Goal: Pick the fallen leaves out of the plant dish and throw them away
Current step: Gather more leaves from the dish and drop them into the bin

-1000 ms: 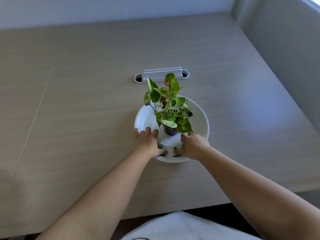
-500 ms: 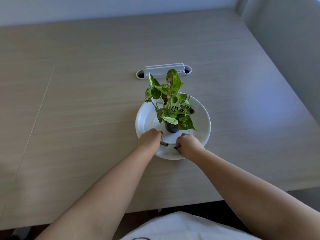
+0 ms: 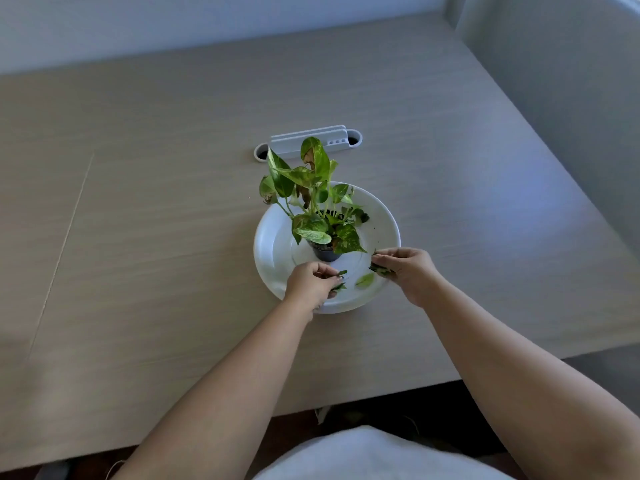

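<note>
A round white plant dish [image 3: 273, 244] lies on the wooden table, with a small dark pot [image 3: 325, 252] of green variegated leaves standing in its middle. My left hand [image 3: 310, 284] hovers over the dish's near edge, pinching small dark green fallen leaves [image 3: 340, 277]. My right hand [image 3: 407, 268] is at the dish's near right rim, fingers closed on a dark fallen leaf [image 3: 378, 269]. One pale green loose leaf [image 3: 365, 280] lies in the dish between the two hands.
A grey cable grommet with a raised lid [image 3: 308, 142] is set into the table behind the plant. The table's near edge [image 3: 346, 403] runs just below my forearms. A grey partition [image 3: 561, 81] stands along the right side.
Both hands lifted off the dish's near rim with leaves pinched in them; the right hand moved out to the right, uncovering the pale leaf lying between the hands.
</note>
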Demonstrator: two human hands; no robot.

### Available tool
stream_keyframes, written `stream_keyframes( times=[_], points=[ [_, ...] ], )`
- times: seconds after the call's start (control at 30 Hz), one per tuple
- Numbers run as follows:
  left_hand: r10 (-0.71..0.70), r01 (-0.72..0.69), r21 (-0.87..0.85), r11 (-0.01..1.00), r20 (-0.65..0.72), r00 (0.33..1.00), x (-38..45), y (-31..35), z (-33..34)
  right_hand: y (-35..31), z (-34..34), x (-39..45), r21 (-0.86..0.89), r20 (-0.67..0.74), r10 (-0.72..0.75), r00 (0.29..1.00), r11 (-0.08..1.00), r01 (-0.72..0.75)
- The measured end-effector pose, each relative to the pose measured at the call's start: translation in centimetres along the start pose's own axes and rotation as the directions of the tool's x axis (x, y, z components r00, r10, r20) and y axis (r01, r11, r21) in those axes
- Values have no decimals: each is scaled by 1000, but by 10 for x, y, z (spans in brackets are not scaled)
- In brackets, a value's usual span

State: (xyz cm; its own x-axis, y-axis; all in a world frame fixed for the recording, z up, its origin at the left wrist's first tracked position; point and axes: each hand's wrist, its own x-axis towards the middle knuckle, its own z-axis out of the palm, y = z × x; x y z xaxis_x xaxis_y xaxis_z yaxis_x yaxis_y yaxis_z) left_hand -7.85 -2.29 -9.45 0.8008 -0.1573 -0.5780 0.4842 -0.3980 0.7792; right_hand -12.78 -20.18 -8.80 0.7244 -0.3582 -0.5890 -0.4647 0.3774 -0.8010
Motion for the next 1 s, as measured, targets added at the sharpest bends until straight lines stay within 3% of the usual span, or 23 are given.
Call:
stream_keyframes(
  times=[0.1, 0.23, 0.57, 0.8, 1.0],
  points=[
    [-8, 20, -118, 993, 99, 995, -15, 7, 31, -2, -26, -16, 233, 37, 14, 999, 972, -22],
    [28, 6, -137, 991, 245, 969, -30, 21, 78, 2, -77, -38, 391, -25, 43, 999, 920, -30],
    [-23, -100, 197, 975, 543, 839, -80, 10, 236, 62, -241, -109, 559, -318, 130, 939, 826, 75],
    [-38, -279, 375, 884, 653, 757, -119, -10, 327, 107, -322, -142, 571, -505, 219, 835, 810, 133],
    [-81, -331, 470, 818, 663, 744, -136, -30, 388, 131, -372, -145, 411, -663, 290, 691, 911, 12]
  ],
)
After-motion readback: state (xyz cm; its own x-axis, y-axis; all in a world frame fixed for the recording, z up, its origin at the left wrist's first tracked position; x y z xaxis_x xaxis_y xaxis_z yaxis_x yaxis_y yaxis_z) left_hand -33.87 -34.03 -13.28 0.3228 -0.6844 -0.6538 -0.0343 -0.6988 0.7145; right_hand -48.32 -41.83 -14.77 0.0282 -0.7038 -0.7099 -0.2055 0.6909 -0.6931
